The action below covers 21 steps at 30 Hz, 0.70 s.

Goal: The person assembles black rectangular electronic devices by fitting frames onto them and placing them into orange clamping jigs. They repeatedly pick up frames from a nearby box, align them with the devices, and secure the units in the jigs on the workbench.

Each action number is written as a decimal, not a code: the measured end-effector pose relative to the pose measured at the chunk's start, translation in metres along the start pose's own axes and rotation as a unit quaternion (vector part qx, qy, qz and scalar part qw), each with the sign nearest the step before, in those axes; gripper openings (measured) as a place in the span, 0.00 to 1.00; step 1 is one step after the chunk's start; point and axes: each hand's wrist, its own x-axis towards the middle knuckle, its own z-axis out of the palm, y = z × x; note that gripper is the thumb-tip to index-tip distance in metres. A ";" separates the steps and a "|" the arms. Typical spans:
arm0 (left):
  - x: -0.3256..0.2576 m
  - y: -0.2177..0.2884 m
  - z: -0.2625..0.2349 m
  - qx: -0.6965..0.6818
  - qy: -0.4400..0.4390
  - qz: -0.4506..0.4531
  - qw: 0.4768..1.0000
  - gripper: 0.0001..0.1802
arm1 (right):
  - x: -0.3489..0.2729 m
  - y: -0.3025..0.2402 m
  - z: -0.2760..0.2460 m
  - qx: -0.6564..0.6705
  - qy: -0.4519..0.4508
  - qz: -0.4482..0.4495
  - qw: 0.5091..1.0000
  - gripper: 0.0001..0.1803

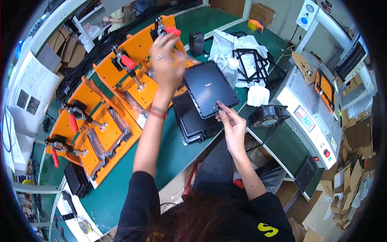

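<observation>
Your hands meet at a black flat panel (209, 88) on the green bench (177, 153).

White printed sheets (30, 90) hang at your far left; crumpled white plastic bags (231, 44) lie beyond the panel, brown cardboard scraps (350, 177) at your right. The panel rests tilted on a stack of black trays (193, 121). Your right hand (231, 121) pinches its near edge; your left hand (167, 66), fingers loosely spread, touches its far-left corner beside the orange clamp fixture (133, 68).

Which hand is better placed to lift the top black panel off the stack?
Right, probably. The right hand already pinches the near edge of the top black panel. The left hand is raised by the orange clamp fixture, beside the panel's far corner.
</observation>
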 end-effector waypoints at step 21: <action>0.170 -0.122 0.095 0.257 -0.122 -0.342 0.896 0.18 | 0.064 0.045 0.031 -0.074 -0.030 0.048 0.996 0.12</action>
